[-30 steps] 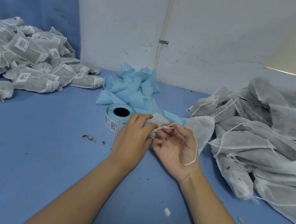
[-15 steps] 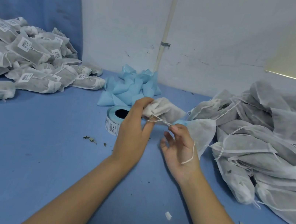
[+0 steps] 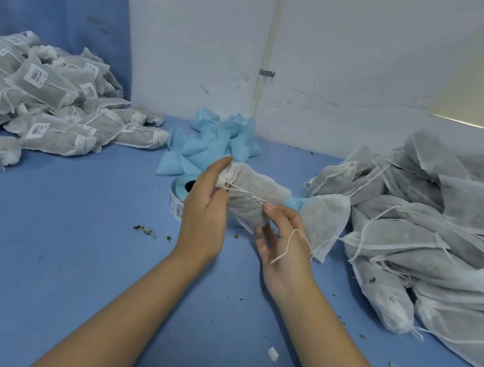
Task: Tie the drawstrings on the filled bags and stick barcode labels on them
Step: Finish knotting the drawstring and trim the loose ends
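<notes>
Far left: pile of tied bags (image 3: 43, 107), dark stuff inside, barcode stickers on them. Middle: left hand (image 3: 207, 206), grip pinching gathered neck of filled bag (image 3: 251, 197), held above blue tabletop (image 3: 65, 250). Label roll (image 3: 178, 195) behind left hand; blue paper scraps (image 3: 215, 144) farther back. Right hand (image 3: 284, 247), grip pinching white drawstring (image 3: 248, 193), pulled tight. Right: heap of untied bags (image 3: 435, 233). White wall (image 3: 334, 55) behind.
</notes>
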Action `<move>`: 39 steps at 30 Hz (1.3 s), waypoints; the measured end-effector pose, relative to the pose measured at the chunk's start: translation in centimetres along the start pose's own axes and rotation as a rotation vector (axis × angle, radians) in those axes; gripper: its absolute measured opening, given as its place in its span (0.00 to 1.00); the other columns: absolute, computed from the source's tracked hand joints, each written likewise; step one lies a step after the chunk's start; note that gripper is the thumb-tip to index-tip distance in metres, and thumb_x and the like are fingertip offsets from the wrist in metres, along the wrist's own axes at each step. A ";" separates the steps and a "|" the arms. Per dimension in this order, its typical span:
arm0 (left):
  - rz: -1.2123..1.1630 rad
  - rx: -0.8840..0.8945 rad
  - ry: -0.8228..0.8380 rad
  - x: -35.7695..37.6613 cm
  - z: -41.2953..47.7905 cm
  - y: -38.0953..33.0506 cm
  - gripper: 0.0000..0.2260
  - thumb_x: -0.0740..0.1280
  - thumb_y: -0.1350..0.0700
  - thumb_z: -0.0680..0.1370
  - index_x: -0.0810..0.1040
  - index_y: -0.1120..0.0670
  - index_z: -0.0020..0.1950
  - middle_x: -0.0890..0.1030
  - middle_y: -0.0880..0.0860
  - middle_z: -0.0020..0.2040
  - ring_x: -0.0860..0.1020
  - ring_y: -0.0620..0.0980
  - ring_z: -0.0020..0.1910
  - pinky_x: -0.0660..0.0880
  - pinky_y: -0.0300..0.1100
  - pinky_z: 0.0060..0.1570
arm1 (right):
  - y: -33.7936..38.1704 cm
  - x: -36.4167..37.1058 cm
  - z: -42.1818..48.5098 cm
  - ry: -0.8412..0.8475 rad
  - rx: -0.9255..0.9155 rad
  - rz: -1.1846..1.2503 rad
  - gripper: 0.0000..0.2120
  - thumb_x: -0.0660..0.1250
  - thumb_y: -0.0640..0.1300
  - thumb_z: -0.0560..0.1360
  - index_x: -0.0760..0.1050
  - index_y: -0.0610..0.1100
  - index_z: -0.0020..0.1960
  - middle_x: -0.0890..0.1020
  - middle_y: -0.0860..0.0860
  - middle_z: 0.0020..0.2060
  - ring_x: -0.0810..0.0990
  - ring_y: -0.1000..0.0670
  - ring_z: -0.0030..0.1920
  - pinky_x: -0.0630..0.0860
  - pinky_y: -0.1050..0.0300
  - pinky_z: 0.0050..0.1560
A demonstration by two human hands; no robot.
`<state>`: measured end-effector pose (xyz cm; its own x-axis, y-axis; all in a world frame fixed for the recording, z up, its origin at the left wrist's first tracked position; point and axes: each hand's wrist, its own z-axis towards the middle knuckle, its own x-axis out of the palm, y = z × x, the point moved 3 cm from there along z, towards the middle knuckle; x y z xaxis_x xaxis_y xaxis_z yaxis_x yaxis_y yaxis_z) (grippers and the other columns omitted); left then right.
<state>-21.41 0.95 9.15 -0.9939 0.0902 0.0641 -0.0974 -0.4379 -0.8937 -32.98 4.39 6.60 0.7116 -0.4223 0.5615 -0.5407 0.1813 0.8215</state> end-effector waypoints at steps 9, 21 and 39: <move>-0.254 -0.103 -0.087 1.1 -0.6 0.2 0.32 0.70 0.65 0.74 0.56 0.45 0.68 0.70 0.55 0.67 0.77 0.50 0.61 0.75 0.44 0.61 | -0.4 0.4 -0.3 -0.024 0.010 -0.002 0.07 0.69 0.39 0.73 0.73 0.47 0.41 0.78 0.55 0.36 0.76 0.54 0.41 0.74 0.66 0.35; -0.116 -0.081 -0.080 0.6 0.3 0.9 0.19 0.73 0.63 0.71 0.71 0.50 0.57 0.79 0.48 0.52 0.79 0.40 0.50 0.76 0.33 0.51 | -0.6 0.7 -0.5 0.043 -0.045 -0.417 0.07 0.64 0.36 0.74 0.72 0.43 0.37 0.75 0.51 0.30 0.71 0.54 0.30 0.70 0.65 0.30; -0.345 -0.327 0.082 0.8 0.2 2.2 0.12 0.72 0.59 0.74 0.77 0.55 0.56 0.84 0.56 0.51 0.82 0.56 0.51 0.79 0.50 0.50 | -0.2 0.2 -0.5 0.128 0.118 -0.150 0.04 0.66 0.41 0.74 0.78 0.44 0.41 0.81 0.54 0.33 0.75 0.54 0.34 0.71 0.65 0.32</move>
<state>-22.45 -0.09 7.33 -0.8978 0.2569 0.3577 -0.3858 -0.0668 -0.9202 -32.54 4.70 6.58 0.8351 -0.3189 0.4483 -0.4680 0.0165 0.8836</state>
